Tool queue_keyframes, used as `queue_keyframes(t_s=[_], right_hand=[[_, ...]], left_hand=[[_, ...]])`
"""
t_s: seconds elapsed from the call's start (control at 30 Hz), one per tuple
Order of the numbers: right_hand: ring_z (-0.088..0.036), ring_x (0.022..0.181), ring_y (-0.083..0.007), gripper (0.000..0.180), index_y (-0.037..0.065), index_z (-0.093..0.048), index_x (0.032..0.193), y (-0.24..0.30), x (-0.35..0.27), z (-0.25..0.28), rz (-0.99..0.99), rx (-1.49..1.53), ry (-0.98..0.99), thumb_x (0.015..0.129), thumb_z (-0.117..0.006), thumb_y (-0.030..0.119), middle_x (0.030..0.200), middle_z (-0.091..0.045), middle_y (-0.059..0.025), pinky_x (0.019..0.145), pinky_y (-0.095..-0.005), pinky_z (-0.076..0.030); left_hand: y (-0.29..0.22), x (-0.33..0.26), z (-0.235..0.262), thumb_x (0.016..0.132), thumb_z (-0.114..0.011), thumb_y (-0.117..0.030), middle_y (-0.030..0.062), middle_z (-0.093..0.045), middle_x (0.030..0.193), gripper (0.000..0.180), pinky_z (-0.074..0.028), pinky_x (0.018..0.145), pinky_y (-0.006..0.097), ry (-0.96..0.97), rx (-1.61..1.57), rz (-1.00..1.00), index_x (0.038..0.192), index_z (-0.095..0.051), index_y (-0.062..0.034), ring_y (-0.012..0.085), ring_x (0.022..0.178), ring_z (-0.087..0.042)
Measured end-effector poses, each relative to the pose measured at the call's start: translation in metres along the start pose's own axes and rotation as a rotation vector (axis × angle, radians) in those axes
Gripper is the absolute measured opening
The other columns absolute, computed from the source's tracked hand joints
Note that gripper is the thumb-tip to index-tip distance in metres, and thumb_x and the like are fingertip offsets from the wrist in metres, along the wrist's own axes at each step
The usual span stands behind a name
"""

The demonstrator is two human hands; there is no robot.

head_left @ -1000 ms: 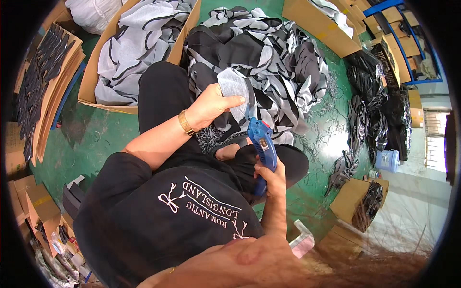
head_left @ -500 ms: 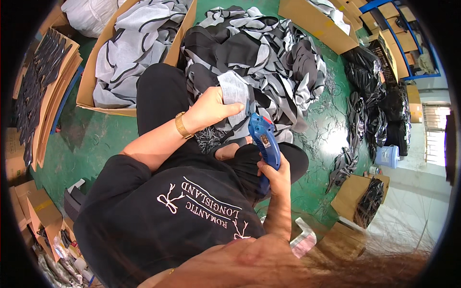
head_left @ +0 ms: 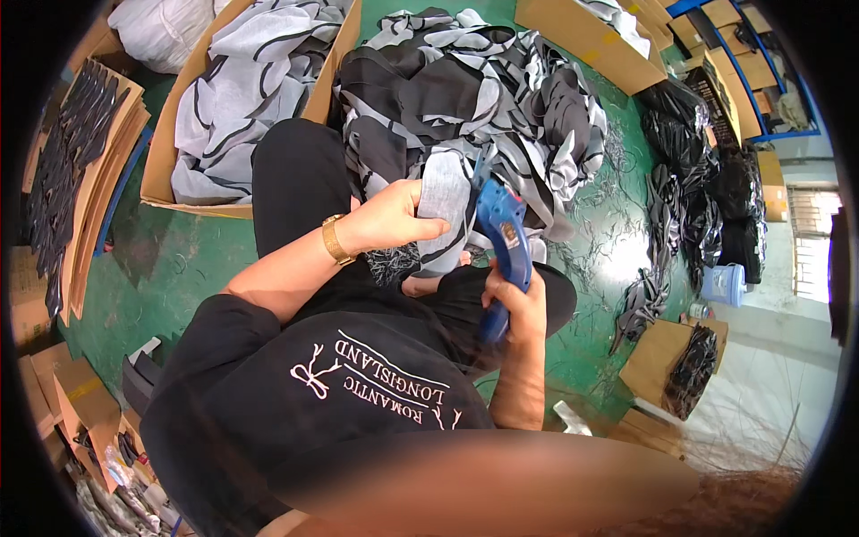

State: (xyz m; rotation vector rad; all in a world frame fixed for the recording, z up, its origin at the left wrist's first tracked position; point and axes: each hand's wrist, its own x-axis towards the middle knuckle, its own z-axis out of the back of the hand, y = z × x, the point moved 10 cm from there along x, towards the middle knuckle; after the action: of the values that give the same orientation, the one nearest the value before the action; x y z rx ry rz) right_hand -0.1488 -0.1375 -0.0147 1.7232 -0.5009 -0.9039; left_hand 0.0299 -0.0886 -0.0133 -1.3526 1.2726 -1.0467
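Grey cloth piece (head_left: 438, 188): thin, pale, fine-grained weave, rounded at the upper end, dark line along its right edge. Hangs before the person's folded legs, just short of the fabric heap. Beside it on the right, blue cutter (head_left: 506, 228): hard, smooth casing, curved body, small red part near the head, narrow pointed tip directed away from the body. Tip lies close by the cloth's right edge; contact cannot be told.

Left hand (head_left: 394, 219): pinches the cloth, thumb flat across the near face, fingers mostly hidden behind. Forearm slants in from the lower left, elbow bent; gold-coloured metal band (head_left: 335, 240) at the wrist. Right hand (head_left: 523, 300): wrapped around the cutter's handle, fingers curled, forearm rising almost upright from below.

Beyond: fabric heap (head_left: 447, 89), limp strips in black and grey, tangled and curling. Left of it, open cardboard box (head_left: 338, 67) with stiff walls, filled with pale, black-edged cloth. Green floor (head_left: 197, 259), smooth, with wispy dark shreds right of the heap. Farther right, glossy crumpled black plastic bags (head_left: 671, 130) and a pale blue bucket (head_left: 723, 285).
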Motion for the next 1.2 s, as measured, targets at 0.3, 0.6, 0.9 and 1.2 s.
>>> queue_keyframes(t_s=[0.3, 0.6, 0.9, 1.2], right_hand=[[-0.054, 0.066, -0.0078, 0.037, 0.002, -0.056, 0.094, 0.04, 0.033, -0.013, 0.296, -0.285, -0.205, 0.067, -0.08, 0.007, 0.077, -0.057, -0.0002, 0.059, -0.0207, -0.045], [-0.06, 0.066, -0.0149, 0.026, -0.003, -0.056, 0.095, 0.008, 0.033, -0.02, 0.13, 0.062, -0.037, 0.073, -0.067, 0.004, 0.076, -0.059, -0.0068, 0.06, -0.0266, -0.048], [-0.054, 0.055, -0.018, 0.036, -0.003, -0.055, 0.086, -0.049, -0.007, 0.009, -0.108, 0.209, 0.239, 0.063, -0.071, 0.019, 0.064, -0.054, -0.0087, 0.053, -0.0276, -0.044], [-0.055, 0.054, -0.0181, 0.034, -0.003, -0.057, 0.087, -0.06, -0.01, -0.006, -0.176, 0.255, 0.351, 0.061, -0.072, 0.012, 0.065, -0.055, -0.0081, 0.052, -0.0276, -0.046]], left_hand=[[0.013, -0.004, -0.036, 0.083, -0.062, -0.002, 0.0025, -0.064, 0.105, 0.042, -0.047, 0.085, 0.027, 0.099, -0.264, 0.061, 0.123, -0.052, -0.0021, 0.0106, 0.094, -0.059], [0.017, 0.016, -0.022, 0.087, -0.065, -0.014, 0.0015, -0.064, 0.099, 0.022, -0.05, 0.078, 0.027, -0.042, -0.651, 0.165, 0.106, -0.061, -0.004, 0.0103, 0.085, -0.061], [0.01, 0.026, 0.005, 0.087, -0.065, -0.014, 0.0016, -0.065, 0.098, 0.02, -0.052, 0.077, 0.027, -0.037, -0.743, 0.117, 0.104, -0.061, -0.0047, 0.0111, 0.085, -0.063], [0.007, 0.025, -0.008, 0.088, -0.062, -0.009, 0.0059, -0.064, 0.104, 0.028, -0.051, 0.084, 0.028, 0.076, -0.796, 0.148, 0.114, -0.056, -0.0007, 0.0135, 0.092, -0.063]])
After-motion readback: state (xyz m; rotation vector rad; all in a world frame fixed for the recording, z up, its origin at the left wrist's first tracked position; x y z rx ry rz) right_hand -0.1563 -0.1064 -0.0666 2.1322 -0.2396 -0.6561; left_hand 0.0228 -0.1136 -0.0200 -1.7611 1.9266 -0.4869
